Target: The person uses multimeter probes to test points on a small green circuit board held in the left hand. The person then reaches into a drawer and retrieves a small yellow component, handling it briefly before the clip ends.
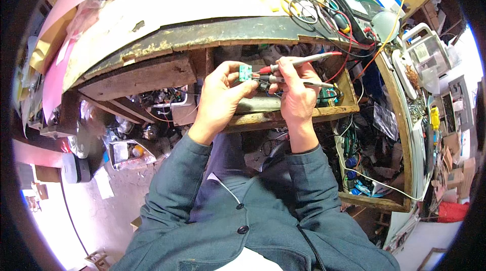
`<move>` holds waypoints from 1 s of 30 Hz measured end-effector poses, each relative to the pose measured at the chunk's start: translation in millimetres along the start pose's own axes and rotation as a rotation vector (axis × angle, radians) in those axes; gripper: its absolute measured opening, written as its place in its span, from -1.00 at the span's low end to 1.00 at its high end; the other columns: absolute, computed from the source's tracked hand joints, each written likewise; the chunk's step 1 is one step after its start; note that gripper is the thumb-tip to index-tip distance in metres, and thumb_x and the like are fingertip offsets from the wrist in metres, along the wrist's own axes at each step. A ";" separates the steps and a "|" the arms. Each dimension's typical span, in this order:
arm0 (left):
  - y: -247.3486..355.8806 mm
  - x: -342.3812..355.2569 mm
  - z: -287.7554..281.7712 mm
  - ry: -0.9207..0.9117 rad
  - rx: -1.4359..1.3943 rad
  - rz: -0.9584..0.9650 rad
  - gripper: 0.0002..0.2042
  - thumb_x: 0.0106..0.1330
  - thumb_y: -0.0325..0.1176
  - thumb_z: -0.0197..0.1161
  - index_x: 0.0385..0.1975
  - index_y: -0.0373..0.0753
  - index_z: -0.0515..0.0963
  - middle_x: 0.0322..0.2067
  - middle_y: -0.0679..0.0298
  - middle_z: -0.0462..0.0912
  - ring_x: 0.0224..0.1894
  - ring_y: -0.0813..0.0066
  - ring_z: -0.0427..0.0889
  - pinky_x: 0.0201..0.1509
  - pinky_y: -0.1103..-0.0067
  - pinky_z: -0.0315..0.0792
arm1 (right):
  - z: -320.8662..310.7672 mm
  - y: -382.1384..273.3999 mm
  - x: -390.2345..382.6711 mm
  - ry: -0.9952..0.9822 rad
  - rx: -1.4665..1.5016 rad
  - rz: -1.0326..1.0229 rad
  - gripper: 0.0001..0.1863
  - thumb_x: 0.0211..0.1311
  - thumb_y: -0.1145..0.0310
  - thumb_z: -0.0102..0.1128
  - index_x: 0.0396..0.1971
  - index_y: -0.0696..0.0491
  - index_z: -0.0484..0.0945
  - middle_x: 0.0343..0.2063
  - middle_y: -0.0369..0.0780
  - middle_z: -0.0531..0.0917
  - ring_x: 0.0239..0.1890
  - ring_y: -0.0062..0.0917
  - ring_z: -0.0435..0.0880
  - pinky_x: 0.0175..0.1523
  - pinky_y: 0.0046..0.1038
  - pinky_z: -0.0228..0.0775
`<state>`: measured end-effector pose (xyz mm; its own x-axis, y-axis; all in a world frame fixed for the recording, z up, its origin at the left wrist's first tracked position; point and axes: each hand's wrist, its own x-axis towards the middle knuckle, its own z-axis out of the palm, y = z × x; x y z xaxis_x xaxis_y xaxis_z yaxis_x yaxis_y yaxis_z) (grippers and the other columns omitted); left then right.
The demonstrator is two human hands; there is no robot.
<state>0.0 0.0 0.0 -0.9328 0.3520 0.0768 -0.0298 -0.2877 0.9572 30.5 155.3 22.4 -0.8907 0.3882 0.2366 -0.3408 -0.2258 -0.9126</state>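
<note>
Farthest left, a pale open bin (117, 153) sits on the floor, and to its right the person's left hand (221, 93) pinches a small green circuit board (245, 73) between thumb and fingers, above an open wooden drawer (324, 114). The right hand (298, 98) grips a red-tipped probe (324, 57) and a dark probe (315, 84) together, their tips at the board's right edge, contact unclear; a black meter (348, 13) lies beyond on the bench.
</note>
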 end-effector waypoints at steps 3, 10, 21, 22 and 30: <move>0.1 0.1 0.4 -0.006 0.001 0.015 -0.70 0.25 -0.56 0.33 -0.04 -0.36 0.50 -0.21 0.23 0.69 -0.22 0.61 0.63 -0.16 0.64 0.54 | 2.8 -4.0 -1.2 0.017 -0.020 -0.006 -0.85 0.39 0.36 0.19 -0.28 0.15 0.58 -0.44 -0.13 0.74 -0.59 -0.65 0.60 -0.52 -0.62 0.44; 0.5 -1.1 -3.7 -0.032 0.014 0.005 -0.68 0.26 -0.55 0.32 0.01 -0.37 0.49 -0.19 0.23 0.68 -0.22 0.60 0.64 -0.14 0.63 0.56 | 3.0 -0.1 -2.0 0.025 -0.028 -0.009 -0.84 0.39 0.35 0.20 -0.29 0.15 0.59 -0.45 -0.16 0.74 -0.59 -0.66 0.60 -0.53 -0.62 0.44; -1.7 -0.3 -4.1 -0.041 -0.001 0.014 -0.67 0.28 -0.55 0.32 0.04 -0.38 0.50 -0.15 0.23 0.68 -0.18 0.59 0.63 -0.11 0.62 0.57 | 2.5 -0.7 -0.1 0.010 -0.016 0.019 -0.83 0.38 0.34 0.21 -0.30 0.14 0.59 -0.46 -0.17 0.74 -0.59 -0.67 0.59 -0.53 -0.63 0.43; -2.2 0.0 -3.8 -0.043 -0.008 0.020 -0.67 0.28 -0.55 0.32 0.04 -0.38 0.50 -0.15 0.23 0.67 -0.18 0.59 0.63 -0.12 0.62 0.57 | 2.7 -0.7 -0.1 0.011 -0.013 0.020 -0.83 0.38 0.34 0.21 -0.30 0.14 0.59 -0.46 -0.17 0.74 -0.59 -0.67 0.59 -0.54 -0.63 0.43; -2.2 0.2 -3.7 -0.051 -0.030 0.021 -0.67 0.27 -0.58 0.31 0.04 -0.36 0.50 -0.18 0.28 0.68 -0.16 0.62 0.61 -0.16 0.65 0.53 | 2.2 1.1 1.0 0.015 0.012 0.015 -0.83 0.37 0.35 0.22 -0.29 0.16 0.58 -0.45 -0.13 0.74 -0.57 -0.63 0.62 -0.55 -0.61 0.43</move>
<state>-1.5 -2.6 -3.1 -0.9139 0.3903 0.1115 -0.0219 -0.3216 0.9466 28.6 153.5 22.4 -0.8912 0.3982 0.2173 -0.3308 -0.2427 -0.9120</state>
